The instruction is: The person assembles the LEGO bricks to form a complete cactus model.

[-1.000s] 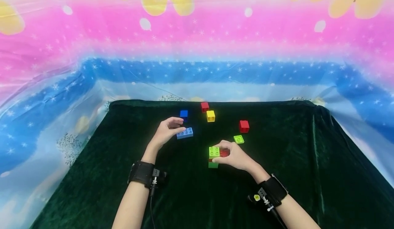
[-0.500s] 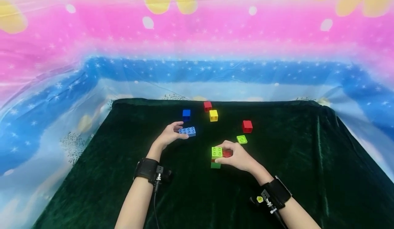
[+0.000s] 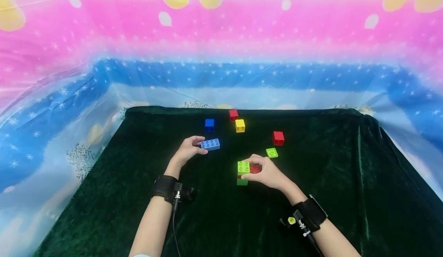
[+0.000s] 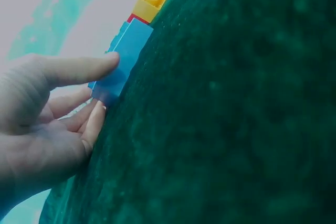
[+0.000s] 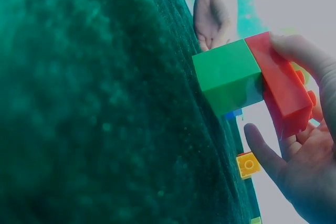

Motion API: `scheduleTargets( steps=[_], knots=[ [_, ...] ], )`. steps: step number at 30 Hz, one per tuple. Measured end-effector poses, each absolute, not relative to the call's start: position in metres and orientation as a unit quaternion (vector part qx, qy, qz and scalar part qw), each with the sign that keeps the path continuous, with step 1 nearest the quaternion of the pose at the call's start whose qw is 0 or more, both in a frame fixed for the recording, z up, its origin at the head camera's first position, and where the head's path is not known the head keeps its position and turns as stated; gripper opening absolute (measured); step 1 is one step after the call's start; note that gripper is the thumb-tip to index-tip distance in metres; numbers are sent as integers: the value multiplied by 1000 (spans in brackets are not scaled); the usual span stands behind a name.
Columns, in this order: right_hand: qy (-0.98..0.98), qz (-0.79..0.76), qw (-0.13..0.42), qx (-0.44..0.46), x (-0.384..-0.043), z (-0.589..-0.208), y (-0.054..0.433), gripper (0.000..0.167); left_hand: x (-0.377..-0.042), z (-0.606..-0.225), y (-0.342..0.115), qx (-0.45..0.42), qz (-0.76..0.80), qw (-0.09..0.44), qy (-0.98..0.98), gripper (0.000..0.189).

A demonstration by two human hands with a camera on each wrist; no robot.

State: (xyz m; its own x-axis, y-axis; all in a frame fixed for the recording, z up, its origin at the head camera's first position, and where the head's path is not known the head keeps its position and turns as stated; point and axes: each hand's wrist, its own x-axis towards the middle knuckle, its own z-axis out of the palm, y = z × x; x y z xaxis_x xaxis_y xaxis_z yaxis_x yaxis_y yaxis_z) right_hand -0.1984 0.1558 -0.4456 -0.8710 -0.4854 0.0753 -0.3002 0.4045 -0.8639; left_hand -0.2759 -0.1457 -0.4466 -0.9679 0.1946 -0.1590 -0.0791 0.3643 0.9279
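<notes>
My left hand [image 3: 188, 149] is at the left end of a light blue 2x4 building brick [image 3: 212, 145], thumb along the near side and fingers behind. In the left wrist view the thumb [image 4: 100, 70] lies against the side of the light blue brick [image 4: 128, 51], with fingertips at its end. My right hand [image 3: 266, 172] grips a small stack by its red brick [image 5: 281, 80]. Under the red brick sits a green brick [image 5: 228, 72]; a lime brick [image 3: 243, 167] tops the stack. The fingers partly hide the red brick.
Farther back on the dark green cloth [image 3: 311, 153] stand a dark blue brick [image 3: 209, 125], a yellow brick [image 3: 240, 125] and a red brick [image 3: 233, 115] behind it. Another red brick [image 3: 278, 138] and a flat lime piece [image 3: 272, 152] lie beyond my right hand.
My left hand has come down from over the light blue brick to take its left end between thumb and fingers. The right hand and its stack have stayed in place.
</notes>
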Motion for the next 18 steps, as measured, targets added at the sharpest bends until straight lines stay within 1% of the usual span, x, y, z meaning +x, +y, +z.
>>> scheduleTargets(
  steps=[6, 10, 18],
  knots=[
    [833, -492, 103, -231, -198, -448, 155, 39, -270, -450, -146, 33, 537, 103, 837, 43],
    [832, -493, 107, -232, -198, -450, 155, 38, -269, -454, -147, 39, 532, 96, 840, 42],
    [832, -492, 95, -237, -201, -447, 157, 38, -274, -452, -145, 70, 534, 81, 839, 38]
  ],
)
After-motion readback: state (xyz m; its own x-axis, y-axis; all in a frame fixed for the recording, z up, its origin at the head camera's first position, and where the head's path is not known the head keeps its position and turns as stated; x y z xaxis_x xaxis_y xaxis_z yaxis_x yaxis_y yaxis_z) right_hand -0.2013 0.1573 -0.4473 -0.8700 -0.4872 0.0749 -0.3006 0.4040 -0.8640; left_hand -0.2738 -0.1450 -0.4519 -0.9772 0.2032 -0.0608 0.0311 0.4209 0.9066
